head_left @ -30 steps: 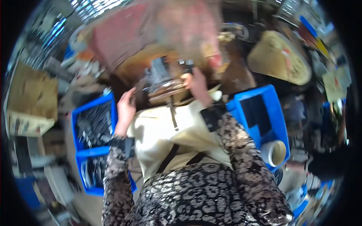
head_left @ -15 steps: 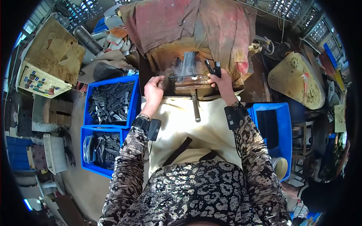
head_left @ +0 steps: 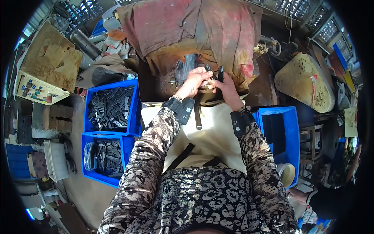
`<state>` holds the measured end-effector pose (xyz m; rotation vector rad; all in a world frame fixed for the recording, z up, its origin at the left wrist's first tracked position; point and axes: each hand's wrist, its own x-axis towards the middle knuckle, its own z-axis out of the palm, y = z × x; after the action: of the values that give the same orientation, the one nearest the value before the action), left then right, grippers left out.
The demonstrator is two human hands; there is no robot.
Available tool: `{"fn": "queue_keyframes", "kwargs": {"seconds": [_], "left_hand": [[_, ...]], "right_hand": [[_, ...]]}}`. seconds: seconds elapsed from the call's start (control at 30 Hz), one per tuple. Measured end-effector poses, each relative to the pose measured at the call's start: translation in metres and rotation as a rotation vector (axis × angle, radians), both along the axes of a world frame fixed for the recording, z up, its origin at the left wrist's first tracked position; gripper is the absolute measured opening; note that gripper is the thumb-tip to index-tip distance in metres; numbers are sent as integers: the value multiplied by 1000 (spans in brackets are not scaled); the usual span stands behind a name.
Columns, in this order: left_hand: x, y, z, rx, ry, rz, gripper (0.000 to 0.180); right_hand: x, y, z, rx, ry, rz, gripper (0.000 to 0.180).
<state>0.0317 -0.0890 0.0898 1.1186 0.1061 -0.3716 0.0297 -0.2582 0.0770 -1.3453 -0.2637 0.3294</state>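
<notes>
Both hands, left (head_left: 193, 82) and right (head_left: 225, 86), grip a small dark metal part (head_left: 219, 74), its long axis upright, pointing away.

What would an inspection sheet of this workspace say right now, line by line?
Surface: stained pink cloth draped over the rusty workbench.
Job's things: small dark metal parts held at the bench edge.
Clutter: two blue crates of dark metal pieces at left; an open blue crate at right.
Grippers: left hand and right hand close together on the parts; exact grip unclear.
Cables: thin wires at upper right.
Surroundings: cardboard box, perforated tan board, cream apron.
</notes>
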Motion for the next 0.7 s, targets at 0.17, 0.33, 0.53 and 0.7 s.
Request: {"fn": "queue_keyframes", "kwargs": {"seconds": [0.17, 0.33, 0.53, 0.7], "left_hand": [[-5, -3, -1, -175, -27, 47, 12], [0, 6, 3, -3, -63, -109, 7], [8, 9, -11, 518, -116, -125, 15], [-14, 37, 12, 821, -296, 123, 24]], "right_hand": [[0, -5, 2, 59, 59, 68, 22], [0, -6, 10, 66, 197, 138, 21], [-4, 9, 6, 22, 114, 289, 18], [12, -11, -14, -145, 55, 257, 10]]}}
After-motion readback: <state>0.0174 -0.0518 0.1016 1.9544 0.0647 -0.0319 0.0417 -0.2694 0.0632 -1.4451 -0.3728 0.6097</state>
